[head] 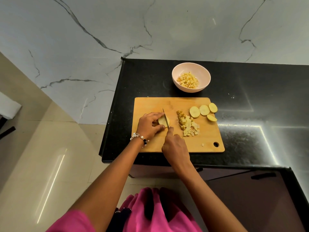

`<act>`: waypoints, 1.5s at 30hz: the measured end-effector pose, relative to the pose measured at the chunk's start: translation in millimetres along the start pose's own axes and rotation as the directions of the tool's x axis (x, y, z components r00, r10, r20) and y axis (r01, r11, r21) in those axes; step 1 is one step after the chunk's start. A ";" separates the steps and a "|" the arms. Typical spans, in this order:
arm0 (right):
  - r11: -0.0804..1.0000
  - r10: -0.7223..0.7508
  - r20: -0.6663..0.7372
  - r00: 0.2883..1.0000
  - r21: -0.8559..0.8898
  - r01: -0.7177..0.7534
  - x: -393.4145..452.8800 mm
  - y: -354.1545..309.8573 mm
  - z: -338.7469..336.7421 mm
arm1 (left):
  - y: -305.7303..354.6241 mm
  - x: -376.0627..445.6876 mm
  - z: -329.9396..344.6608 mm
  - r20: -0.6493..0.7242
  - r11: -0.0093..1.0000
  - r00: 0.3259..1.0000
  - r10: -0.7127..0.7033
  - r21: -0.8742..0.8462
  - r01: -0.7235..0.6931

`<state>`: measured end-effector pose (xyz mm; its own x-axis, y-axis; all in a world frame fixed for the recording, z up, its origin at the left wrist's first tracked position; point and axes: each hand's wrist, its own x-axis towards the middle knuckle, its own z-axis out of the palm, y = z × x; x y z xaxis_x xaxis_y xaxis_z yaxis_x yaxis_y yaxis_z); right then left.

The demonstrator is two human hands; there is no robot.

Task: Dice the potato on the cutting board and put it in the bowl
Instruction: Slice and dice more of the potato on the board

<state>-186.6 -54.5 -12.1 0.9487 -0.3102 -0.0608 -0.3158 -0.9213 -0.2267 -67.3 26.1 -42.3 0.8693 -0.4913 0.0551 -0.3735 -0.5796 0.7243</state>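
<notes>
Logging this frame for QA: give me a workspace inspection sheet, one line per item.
Surface: black counter, glossy, light streaks at right.
Job's things: wooden cutting board; potato piece under the knife; diced pile mid-board; four slices at its far right corner, one overhanging the edge; pink bowl beyond the board, partly filled with dice.
Clutter: one stray bit near the board's hole; small white specks on the counter.
Hands: left hand steadies the potato piece; right hand grips the knife, forefinger along the blade.
Cables: nothing seen.
Surroundings: marble wall, beige floor tiles, dark cabinet fronts below.
</notes>
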 end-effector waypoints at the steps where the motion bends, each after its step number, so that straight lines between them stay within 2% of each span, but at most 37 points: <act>1: 1.000 -0.006 -0.010 1.000 0.000 0.006 2.5 -1.2 1.0 | 0.1 -0.1 0.5 -0.009 1.000 1.000 -0.001 -0.005 0.001; 6: 1.000 -0.015 0.054 0.998 0.001 0.015 -23.2 3.8 3.2 | 4.6 -4.1 0.8 -0.067 0.997 0.997 -0.048 -0.055 0.045; 11: 1.000 0.010 0.094 0.995 0.004 -0.010 -49.4 10.0 -1.8 | 7.5 -6.6 -0.8 -0.057 0.997 0.996 -0.067 -0.041 0.065; 16: 0.996 0.026 0.047 0.999 0.085 -0.030 -32.7 9.3 -10.7 | 4.8 -6.5 -1.7 -0.031 0.995 0.995 -0.091 -0.041 0.089; 21: 0.999 0.001 0.010 1.000 0.044 -0.002 -9.0 4.2 -6.7 | 0.6 -5.4 -2.3 -0.015 0.997 0.999 -0.049 -0.060 0.048; 29: 0.999 0.004 0.001 1.000 0.036 -0.004 -6.9 1.2 -3.0 | -3.8 -1.9 1.1 -0.037 0.996 0.997 -0.065 -0.064 0.062; 34: 0.999 -0.022 -0.020 1.000 -0.036 0.022 0.4 -6.8 4.2 | -5.0 -1.4 2.8 -0.063 0.994 0.995 -0.079 -0.083 0.073; 39: 1.000 0.007 0.041 0.999 0.009 -0.007 -16.6 -5.0 7.8 | -3.4 -4.4 5.2 -0.107 0.994 0.993 -0.057 -0.100 0.046; 41: 0.996 0.012 0.104 0.994 -0.089 -0.003 -40.8 -0.2 13.6 | -3.3 -4.6 5.9 -0.118 0.994 0.991 -0.059 -0.102 0.047; 43: 0.987 0.027 0.058 0.998 -0.158 -0.017 -56.1 4.8 19.8 | -4.0 -5.0 6.5 -0.117 0.994 0.991 -0.062 -0.101 0.051; 45: 0.999 0.004 0.083 0.997 -0.044 -0.001 -54.9 7.7 6.5 | -3.3 -5.0 5.7 -0.106 0.993 0.992 -0.066 -0.103 0.055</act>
<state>-241.1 -43.0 -16.8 0.9453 -0.2935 -0.1426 -0.3167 -0.9305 -0.1840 -72.3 26.8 -48.9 0.9216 -0.3799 0.0797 -0.2896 -0.5359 0.7931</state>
